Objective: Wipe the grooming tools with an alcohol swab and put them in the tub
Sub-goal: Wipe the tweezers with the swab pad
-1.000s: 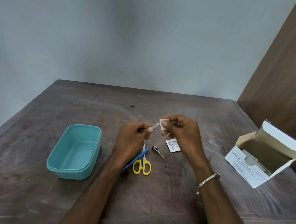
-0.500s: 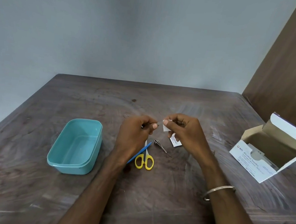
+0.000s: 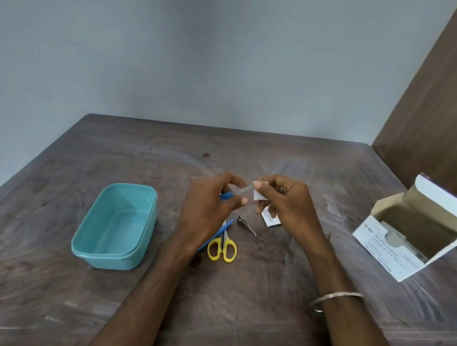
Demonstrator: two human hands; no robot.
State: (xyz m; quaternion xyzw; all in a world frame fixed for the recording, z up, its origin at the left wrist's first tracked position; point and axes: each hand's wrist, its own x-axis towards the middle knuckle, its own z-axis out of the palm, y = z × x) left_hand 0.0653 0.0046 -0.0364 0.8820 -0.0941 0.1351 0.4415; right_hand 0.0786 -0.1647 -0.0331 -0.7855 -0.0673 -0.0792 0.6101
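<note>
Dark, scuffed wood forms the table (image 3: 235,314) under both hands, which meet above its middle. White cardboard makes up the open box of alcohol swabs (image 3: 400,244), well out to the right of the right hand, its lid flap raised. Off to the left of the left hand, apart from it, sits the teal plastic tub (image 3: 116,226) with nothing visible inside. The left hand (image 3: 206,210) is curled, thumb and fingertips pinching a slim, pale tool (image 3: 241,191) whose kind is too blurred to tell; its free end points toward the other hand. The right hand (image 3: 288,207) pinches a small white swab (image 3: 257,194) between thumb and forefinger, and the swab touches the tip of that tool. A metal bangle (image 3: 332,298) circles the right wrist. On the table just below the left hand lie yellow-handled scissors (image 3: 222,248), with a blue-handled tool (image 3: 219,234) crossing beside them and partly hidden by the hand. Between the two hands and slightly nearer the person, a small metal tool (image 3: 246,225) rests on the wood. Tucked under the right hand lies a torn swab wrapper (image 3: 269,219).
</note>
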